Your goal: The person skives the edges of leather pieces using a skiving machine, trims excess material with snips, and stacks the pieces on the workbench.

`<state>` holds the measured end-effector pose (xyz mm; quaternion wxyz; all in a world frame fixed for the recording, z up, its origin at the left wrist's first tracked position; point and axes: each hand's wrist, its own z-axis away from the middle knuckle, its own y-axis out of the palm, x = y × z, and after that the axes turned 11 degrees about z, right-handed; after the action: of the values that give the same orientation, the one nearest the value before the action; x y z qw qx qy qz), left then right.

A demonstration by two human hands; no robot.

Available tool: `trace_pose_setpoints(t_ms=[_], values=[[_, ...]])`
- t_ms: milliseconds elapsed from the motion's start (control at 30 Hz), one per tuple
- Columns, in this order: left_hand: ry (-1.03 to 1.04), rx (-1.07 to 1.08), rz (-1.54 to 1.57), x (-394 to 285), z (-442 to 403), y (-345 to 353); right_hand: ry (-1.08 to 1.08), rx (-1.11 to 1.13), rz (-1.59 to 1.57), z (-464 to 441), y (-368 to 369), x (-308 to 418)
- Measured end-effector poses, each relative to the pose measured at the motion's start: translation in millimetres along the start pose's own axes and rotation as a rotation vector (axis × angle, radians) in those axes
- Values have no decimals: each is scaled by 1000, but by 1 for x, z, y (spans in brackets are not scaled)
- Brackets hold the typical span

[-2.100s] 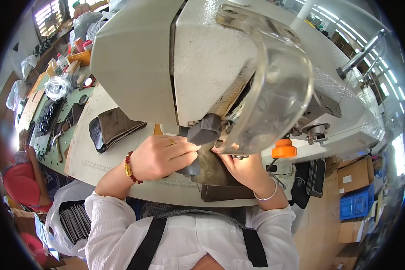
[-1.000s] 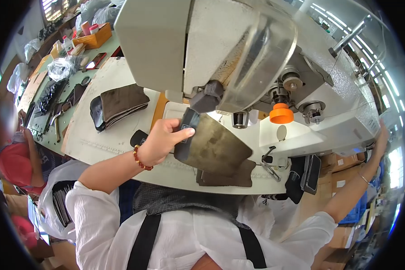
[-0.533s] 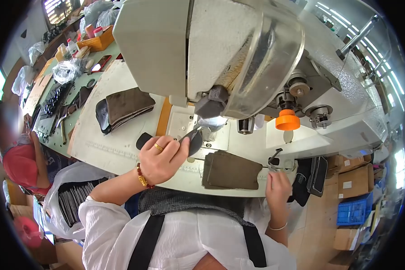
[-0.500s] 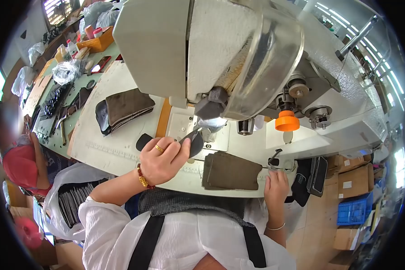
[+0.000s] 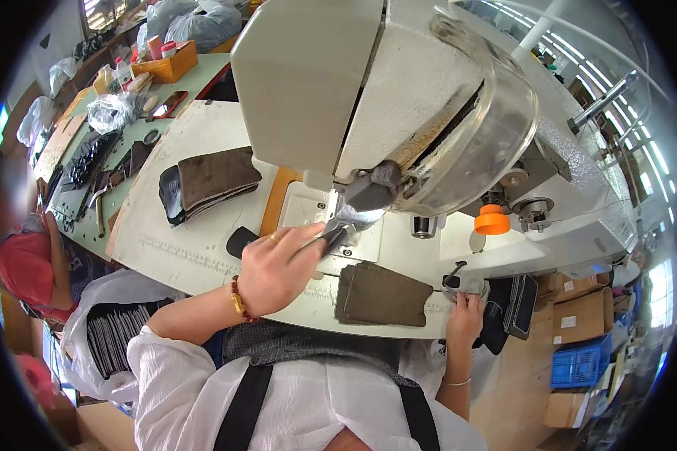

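Below the head of the sewing machine (image 5: 308, 98), my left hand (image 5: 272, 272) is bent over the front of the bed, fingers curled close together and pinching a dark piece (image 5: 331, 239). Both are smeared by blur, so I can't make out the piece's full outline. It sits over the near part of the metal bed plate (image 5: 365, 246), just below the dark grey block (image 5: 370, 189) mounted on the head.

My right hand (image 5: 465, 319) is at the near right of the tabletop (image 5: 147, 203), fingertips bunched near the bent metal lever (image 5: 453, 272). Whether they pinch something small there, I cannot tell.

Between my hands, a few flat brown pieces (image 5: 390, 297) lie overlapped along the table's front edge. Left of the bed plate, near my left knuckles, is a black rounded piece (image 5: 241, 242); beyond it, a stack of folded brown pieces (image 5: 218, 179) leans over a black one.

The clear guard (image 5: 504, 143) curves out from the machine's head, with an orange knob (image 5: 492, 219) to its lower right. Beside my right hand, black pieces with pale edging (image 5: 520, 304) hang at the table's end. Off to my left, a co-worker in red (image 5: 30, 270) sits by the green bench (image 5: 195, 75).
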<state>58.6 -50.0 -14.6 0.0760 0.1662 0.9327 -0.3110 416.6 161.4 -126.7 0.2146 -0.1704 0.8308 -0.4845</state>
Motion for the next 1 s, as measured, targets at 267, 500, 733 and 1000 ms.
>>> trace_pose_setpoints(t_ms=[267,500,733,1000], values=[[-992,-63,1162,43,16,8,13,-105,-140,-1,-15,9],[-1440,-36,2257,43,6,16,-321,-121,-738,-63,-120,102],[-1473,-40,2666,29,3,11,-493,-324,-644,-109,-130,159],[-1461,-35,2809,34,10,15,-304,-27,-991,-98,-117,185]])
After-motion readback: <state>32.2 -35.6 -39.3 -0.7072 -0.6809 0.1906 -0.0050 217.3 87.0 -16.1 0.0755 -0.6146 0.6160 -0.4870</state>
